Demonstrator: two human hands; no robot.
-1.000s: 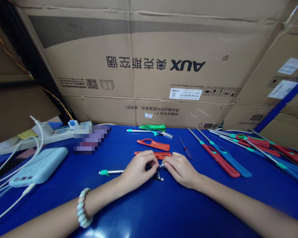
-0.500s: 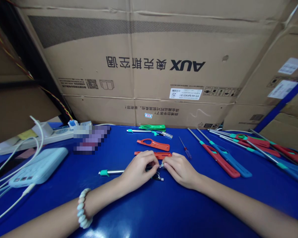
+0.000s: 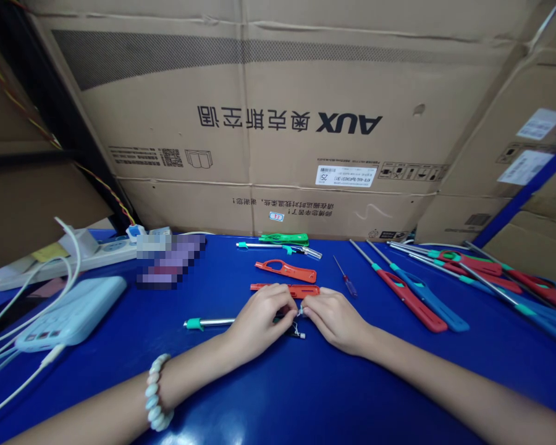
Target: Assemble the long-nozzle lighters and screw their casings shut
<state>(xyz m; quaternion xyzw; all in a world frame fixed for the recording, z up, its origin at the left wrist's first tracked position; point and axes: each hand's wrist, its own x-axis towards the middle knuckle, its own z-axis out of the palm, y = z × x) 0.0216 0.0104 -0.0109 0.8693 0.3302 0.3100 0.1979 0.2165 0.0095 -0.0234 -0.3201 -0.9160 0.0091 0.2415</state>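
1. Head cam: right hand [image 3: 338, 316] has edged left since the 1.0 s-ago frame, so its fingertips sit nearer the left hand [image 3: 263, 314]. Loose items on the table [image 3: 259, 395] stayed put.
2. Clock below is centred on the fingertips, 12 = away from the person.
3. Pale part [image 3: 301, 310]: at clock centre, between the two hands, mostly covered by fingers. Tiny; exact shape can't be told.
4. Right hand: thumb and fingers pinched on the pale part. Left hand: pinching its other side, fingertips close to the right's.
5. Core [image 3: 217, 322]: metal tube with green collar sticks out at 9, runs behind the left hand. Its black end [image 3: 297, 335] shows at 6, thin wires rising from it.
6. At 12: near orange shell [image 3: 301, 290] just beyond the fingers, then far orange shell [image 3: 287, 271]; farther out, second core [image 3: 266, 246] and green shell [image 3: 287, 238].
7. Screwdriver [image 3: 350, 285] at 2, tip pointing away.
8. At 3: red lighter [image 3: 417, 301] and blue lighter [image 3: 438, 303] side by side; lighter pile [image 3: 491, 267] well past them.
9. At 9: power bank [image 3: 74, 309], cable plugged in. Power strip [image 3: 115, 248] between 9 and 10.
10. Bead bracelet [image 3: 152, 392] on left wrist. Carton [image 3: 278, 80] stands behind everything at 12.
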